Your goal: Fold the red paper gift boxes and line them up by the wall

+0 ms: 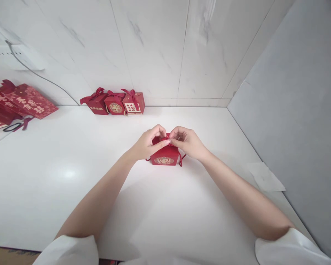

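Observation:
A small red gift box [164,159] with a round gold emblem stands upright on the white table, red cords hanging at both its sides. Above its top, my left hand [152,141] pinches a red ribbon [167,138] between thumb and fingers. From the other side my right hand [188,141] pinches the same ribbon, the two thumbs meeting in the middle. The fingers hide most of the ribbon and the upper part of the box.
Three red gift boxes with ribbon bows [116,106] stand by the tiled wall [154,48]. Larger red bags [30,101] and black-handled scissors [12,127] lie at the far left. A grey cable [44,78] runs down the wall. A white paper [266,177] lies near the right-hand panel.

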Available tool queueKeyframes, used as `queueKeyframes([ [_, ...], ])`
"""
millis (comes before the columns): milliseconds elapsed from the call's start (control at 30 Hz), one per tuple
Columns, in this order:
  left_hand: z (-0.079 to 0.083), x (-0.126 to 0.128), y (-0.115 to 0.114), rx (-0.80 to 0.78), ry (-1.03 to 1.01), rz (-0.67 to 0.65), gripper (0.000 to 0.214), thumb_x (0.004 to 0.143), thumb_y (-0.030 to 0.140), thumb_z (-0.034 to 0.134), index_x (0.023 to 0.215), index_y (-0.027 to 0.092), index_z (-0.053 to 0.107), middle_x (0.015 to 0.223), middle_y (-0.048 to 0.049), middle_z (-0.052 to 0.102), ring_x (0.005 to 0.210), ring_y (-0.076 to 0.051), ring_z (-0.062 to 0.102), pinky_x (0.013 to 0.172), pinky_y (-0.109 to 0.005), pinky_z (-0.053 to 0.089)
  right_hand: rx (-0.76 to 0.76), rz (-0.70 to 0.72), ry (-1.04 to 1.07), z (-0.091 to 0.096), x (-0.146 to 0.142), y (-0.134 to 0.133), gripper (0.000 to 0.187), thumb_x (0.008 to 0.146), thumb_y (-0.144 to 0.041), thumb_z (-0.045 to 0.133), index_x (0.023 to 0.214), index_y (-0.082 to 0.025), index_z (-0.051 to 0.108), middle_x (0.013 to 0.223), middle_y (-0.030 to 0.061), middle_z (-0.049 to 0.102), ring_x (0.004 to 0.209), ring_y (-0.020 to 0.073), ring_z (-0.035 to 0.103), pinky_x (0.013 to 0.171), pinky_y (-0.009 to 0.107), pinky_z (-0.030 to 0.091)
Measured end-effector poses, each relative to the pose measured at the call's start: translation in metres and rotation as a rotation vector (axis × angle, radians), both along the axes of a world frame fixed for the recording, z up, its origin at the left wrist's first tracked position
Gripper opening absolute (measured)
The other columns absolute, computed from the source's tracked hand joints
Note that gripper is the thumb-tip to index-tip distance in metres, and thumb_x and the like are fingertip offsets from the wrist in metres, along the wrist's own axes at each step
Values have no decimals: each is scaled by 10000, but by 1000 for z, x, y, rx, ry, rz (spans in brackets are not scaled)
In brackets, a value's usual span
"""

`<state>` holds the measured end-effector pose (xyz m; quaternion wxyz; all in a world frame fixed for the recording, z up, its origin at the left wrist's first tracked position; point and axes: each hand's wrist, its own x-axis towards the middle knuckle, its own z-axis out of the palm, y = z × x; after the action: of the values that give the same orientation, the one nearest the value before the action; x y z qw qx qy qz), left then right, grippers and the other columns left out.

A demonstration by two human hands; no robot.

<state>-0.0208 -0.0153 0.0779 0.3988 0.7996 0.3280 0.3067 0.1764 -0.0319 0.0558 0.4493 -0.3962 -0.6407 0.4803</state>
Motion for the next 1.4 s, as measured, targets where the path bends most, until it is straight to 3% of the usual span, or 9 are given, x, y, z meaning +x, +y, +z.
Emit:
queueKeyframes([
  [267,-6,-3,8,-10,-5,7,162,916,342,548,937,183,571,874,-29,629,744,-111,590,655,-223,446,-14,31,-11,2,3,1,265,785,-332,709,998,-205,614,869,28,699,771,154,633,744,314,501],
  [433,-8,-5,11,-68,-50,-23,168,906,338,574,935,173,585,858,-33,635,780,-117,602,704,-227,464,3,34,6,-1,2,2,212,778,-376,719,836,-192,633,815,27,701,703,147,609,683,304,492],
  [600,-10,-7,14,-266,-121,-22,194,911,369,566,943,179,549,843,-22,624,758,-111,600,688,-223,473,20,18,107,-9,-1,4,206,764,-353,741,804,-194,617,762,2,670,664,129,582,645,281,473],
  [733,-6,-8,12,-322,-103,-43,208,918,387,550,943,182,530,860,-28,631,781,-111,600,685,-210,468,60,50,79,-11,1,4,149,796,-319,712,821,-192,638,745,-4,658,653,118,565,628,264,455],
  [900,0,-9,10,-359,-85,-51,226,922,406,535,925,181,513,844,-24,614,739,-107,576,622,-198,450,237,53,-70,-10,7,4,71,845,-267,647,836,-204,677,838,25,669,712,138,587,646,277,461],
  [1033,5,-9,8,-352,-58,-47,225,920,407,533,913,182,526,814,-11,594,709,-100,562,613,-200,449,414,102,-205,-8,11,3,138,893,-192,562,894,-230,695,904,37,669,770,151,602,690,294,474],
  [1233,11,-7,5,-288,32,-48,289,834,388,648,1029,177,611,932,-47,671,830,-143,613,683,-241,489,502,93,-261,-7,10,2,176,909,-148,527,909,-231,682,900,35,646,769,146,604,687,286,482],
  [1400,8,-6,8,-257,31,41,237,757,369,728,840,149,703,843,-51,702,810,-158,638,737,-274,523,562,71,-290,-6,10,1,171,912,-156,523,866,-231,670,872,30,671,794,162,610,728,308,490],
])
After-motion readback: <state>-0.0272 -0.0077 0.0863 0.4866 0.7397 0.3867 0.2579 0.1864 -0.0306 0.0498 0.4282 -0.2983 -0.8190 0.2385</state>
